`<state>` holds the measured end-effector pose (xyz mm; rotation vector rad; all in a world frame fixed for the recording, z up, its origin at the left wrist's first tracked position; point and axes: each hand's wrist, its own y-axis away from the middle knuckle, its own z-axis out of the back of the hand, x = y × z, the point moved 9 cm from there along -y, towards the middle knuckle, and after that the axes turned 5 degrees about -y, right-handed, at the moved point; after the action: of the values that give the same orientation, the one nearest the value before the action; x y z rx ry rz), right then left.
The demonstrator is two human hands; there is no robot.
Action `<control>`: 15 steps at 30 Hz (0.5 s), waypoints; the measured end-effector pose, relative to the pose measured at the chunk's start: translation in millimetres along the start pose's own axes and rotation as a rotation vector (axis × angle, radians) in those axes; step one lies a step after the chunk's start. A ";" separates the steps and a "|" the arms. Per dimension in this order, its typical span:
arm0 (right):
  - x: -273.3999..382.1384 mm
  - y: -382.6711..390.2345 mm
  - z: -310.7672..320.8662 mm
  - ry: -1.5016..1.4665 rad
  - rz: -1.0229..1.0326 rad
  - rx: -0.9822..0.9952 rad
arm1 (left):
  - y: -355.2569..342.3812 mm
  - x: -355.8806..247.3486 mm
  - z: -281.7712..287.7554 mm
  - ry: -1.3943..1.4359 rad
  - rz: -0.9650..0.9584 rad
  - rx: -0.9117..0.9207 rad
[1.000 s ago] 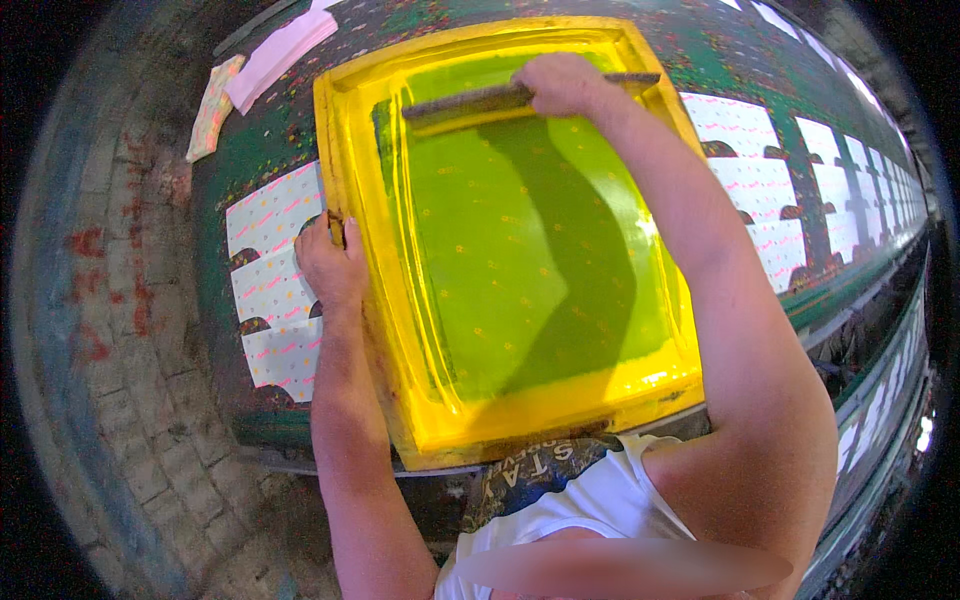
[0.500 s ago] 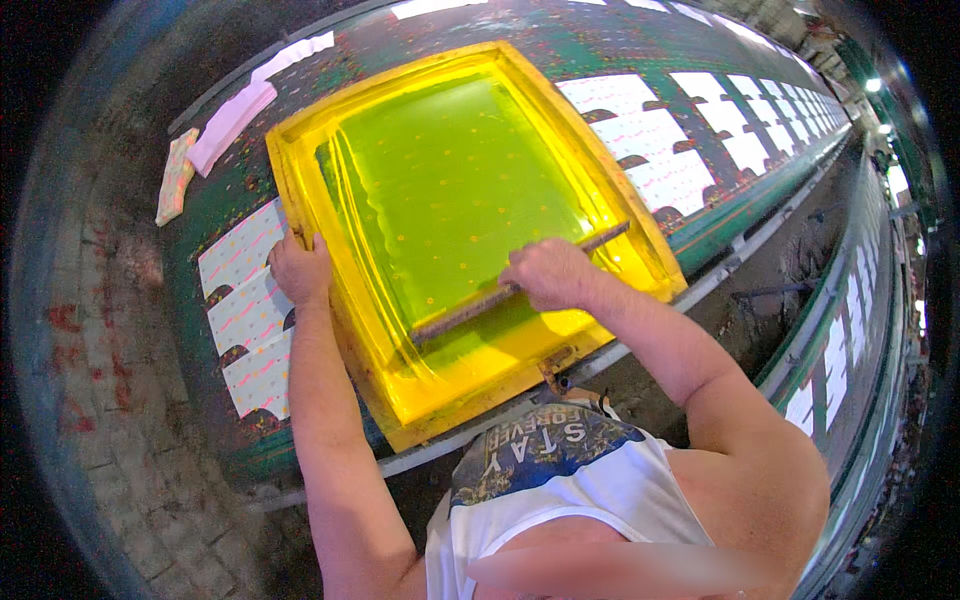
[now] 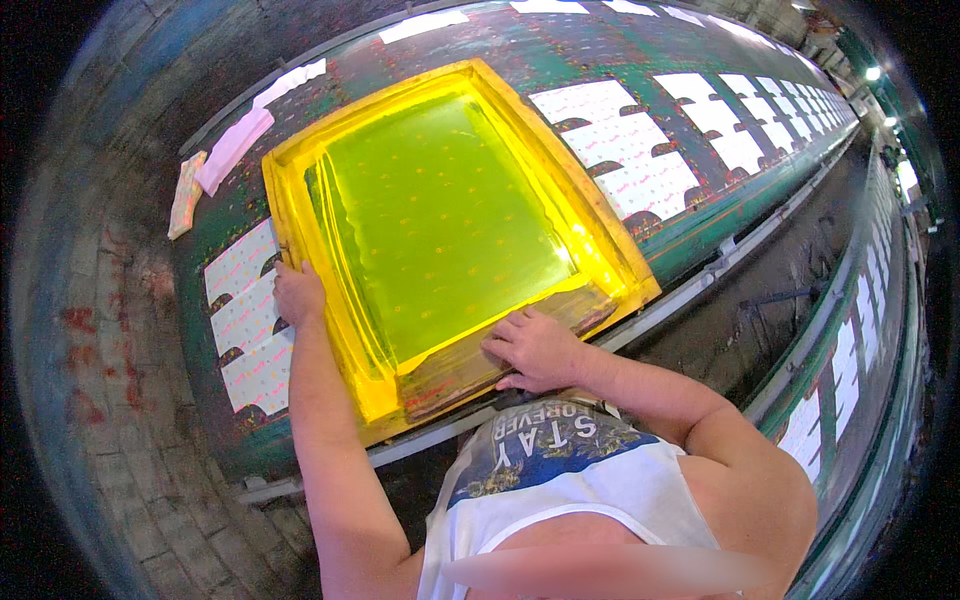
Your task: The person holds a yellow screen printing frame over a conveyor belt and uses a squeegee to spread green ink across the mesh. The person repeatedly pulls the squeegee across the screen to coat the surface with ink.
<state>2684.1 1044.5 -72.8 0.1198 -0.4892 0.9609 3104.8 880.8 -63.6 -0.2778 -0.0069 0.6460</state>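
Note:
A yellow-framed screen (image 3: 628, 263) with a yellow-green mesh lies on the long green table. My left hand (image 3: 298, 292) grips its left edge, fingers curled over the frame. Across the near end of the screen lies a wide, flat, brownish squeegee (image 3: 435, 390), tilted over along the yellow ink. My right hand (image 3: 528, 350) holds it, fingertips on the upper edge and thumb at the lower edge. White cut pieces with small coloured prints (image 3: 245, 320) lie beside the frame on the left; similar pieces (image 3: 620, 140) lie to its right.
Pink cloth strips (image 3: 232, 150) and a speckled one (image 3: 188, 190) lie at the table's far left. Rows of white pieces continue along the table. A metal rail (image 3: 686, 288) runs along its near edge. A parallel table (image 3: 800, 370) stands at right; brick paving (image 3: 150, 440) is at left.
My right hand and the squeegee have come from the far end of the screen to its near end; the squeegee now lies flatter. My left hand stays on the frame. The view has shifted.

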 end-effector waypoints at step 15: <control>-252.1 83.9 101.0 0.047 -0.465 -0.564 | 11.9 9.3 -3.1 -0.235 0.161 0.013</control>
<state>2461.8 870.7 -106.7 -0.2881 -0.6381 0.3470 3105.5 894.6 -70.4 -0.1902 -0.2075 0.8355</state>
